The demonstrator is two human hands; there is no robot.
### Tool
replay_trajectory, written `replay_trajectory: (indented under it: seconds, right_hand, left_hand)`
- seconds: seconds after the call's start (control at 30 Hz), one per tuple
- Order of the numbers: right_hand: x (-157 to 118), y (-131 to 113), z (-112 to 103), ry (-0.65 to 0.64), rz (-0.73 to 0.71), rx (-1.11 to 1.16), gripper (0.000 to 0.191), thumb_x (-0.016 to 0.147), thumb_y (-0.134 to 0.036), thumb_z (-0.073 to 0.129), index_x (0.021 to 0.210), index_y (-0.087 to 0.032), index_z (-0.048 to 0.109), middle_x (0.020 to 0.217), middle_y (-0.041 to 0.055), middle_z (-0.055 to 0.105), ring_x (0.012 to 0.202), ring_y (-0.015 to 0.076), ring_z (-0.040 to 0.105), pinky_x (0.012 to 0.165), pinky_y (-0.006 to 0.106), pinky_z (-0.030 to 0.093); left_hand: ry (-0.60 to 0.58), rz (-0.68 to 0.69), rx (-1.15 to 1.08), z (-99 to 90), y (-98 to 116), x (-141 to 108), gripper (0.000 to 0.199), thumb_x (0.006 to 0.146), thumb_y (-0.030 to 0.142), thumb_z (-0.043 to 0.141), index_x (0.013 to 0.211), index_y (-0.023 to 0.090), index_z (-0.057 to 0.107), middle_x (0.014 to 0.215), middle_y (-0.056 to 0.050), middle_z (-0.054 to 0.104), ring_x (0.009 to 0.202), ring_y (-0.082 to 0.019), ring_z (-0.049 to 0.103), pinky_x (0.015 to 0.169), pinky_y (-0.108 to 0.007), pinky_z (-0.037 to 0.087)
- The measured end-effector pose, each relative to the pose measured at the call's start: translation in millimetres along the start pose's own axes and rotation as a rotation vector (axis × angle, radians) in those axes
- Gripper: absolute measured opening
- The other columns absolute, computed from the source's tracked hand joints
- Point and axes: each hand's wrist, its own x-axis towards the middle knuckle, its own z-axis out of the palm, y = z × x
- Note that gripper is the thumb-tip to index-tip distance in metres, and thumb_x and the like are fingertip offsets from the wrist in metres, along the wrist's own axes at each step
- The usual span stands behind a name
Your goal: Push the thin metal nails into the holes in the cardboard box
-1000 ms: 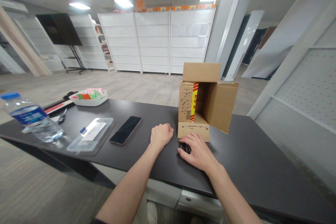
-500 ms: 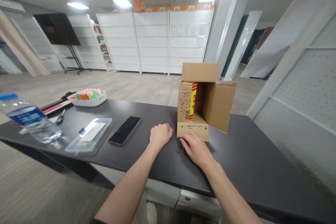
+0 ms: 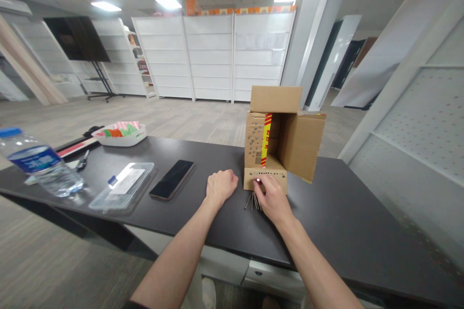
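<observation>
Nails (image 3: 253,202) lie fanned on the worktop (image 3: 326,222). The left hand (image 3: 220,186) rests there, loosely curled. The right hand (image 3: 274,200) pinches a small shiny piece (image 3: 258,180) by the holed flap (image 3: 248,183) of the box (image 3: 253,152); a light, straight grip should steady it.

There are 1 brown cardboard box (image 3: 304,147), 1 black rectangular smartphone (image 3: 172,179), 1 flat clear plastic case (image 3: 125,188), 1 blue-capped plastic bottle (image 3: 41,164), 1 white plastic basket (image 3: 121,141) and thin metal nails (image 3: 253,201) too bunched to count.
</observation>
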Motion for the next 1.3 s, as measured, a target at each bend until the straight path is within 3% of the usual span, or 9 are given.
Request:
replay_trajectory:
  seconds: [0.13,0.37,0.8,1.03,1.3]
  right_hand:
    - [3,8,5,0.059,0.008,0.003,0.017,0.092,-0.021,0.042,0.095,-0.019,0.059,0.090,0.0081,0.063,0.088,0.0229,0.057,0.080,0.034,0.044]
    - [2,9,9,0.037,0.034,0.001,0.019,0.093,-0.022,0.040,0.096,-0.020,0.059,0.090,0.0087,0.064,0.087,0.0235,0.059,0.079,0.035,0.044]
    - [4,-1,9,-0.028,-0.025,-0.015,0.019,0.094,-0.021,0.041,0.093,-0.020,0.059,0.088,0.0068,0.063,0.086,0.0217,0.057,0.077,0.032,0.044]
    - [6,3,11,0.094,0.012,-0.071,0.022,0.093,-0.021,0.039,0.099,-0.020,0.061,0.095,0.0089,0.064,0.093,0.0227,0.057,0.084,0.036,0.044]
    - [5,6,11,0.112,0.035,-0.126,0.022,0.093,-0.023,0.041,0.097,-0.019,0.062,0.093,0.0085,0.066,0.090,0.0234,0.058,0.081,0.036,0.043]
  left_hand:
    - [-0.007,-0.010,0.000,-0.1,0,0,0.039,0.090,0.035,0.033,0.094,0.020,0.068,0.093,-0.014,0.070,0.088,-0.026,0.066,0.078,-0.035,0.046]
    - [-0.042,-0.037,-0.005,-4.9,2,-2,0.040,0.090,0.036,0.032,0.096,0.020,0.068,0.095,-0.014,0.069,0.091,-0.026,0.066,0.078,-0.033,0.045]
    - [0.018,0.009,0.011,-0.3,-1,0,0.039,0.088,0.035,0.031,0.091,0.019,0.067,0.088,-0.013,0.069,0.084,-0.028,0.067,0.073,-0.036,0.047]
    - [-0.010,-0.007,-0.001,-0.7,1,0,0.040,0.089,0.035,0.031,0.094,0.020,0.068,0.092,-0.014,0.069,0.088,-0.027,0.066,0.076,-0.036,0.046]
    - [-0.017,-0.013,-0.007,-1.1,1,0,0.040,0.088,0.035,0.032,0.094,0.020,0.068,0.093,-0.014,0.069,0.088,-0.026,0.066,0.078,-0.035,0.045]
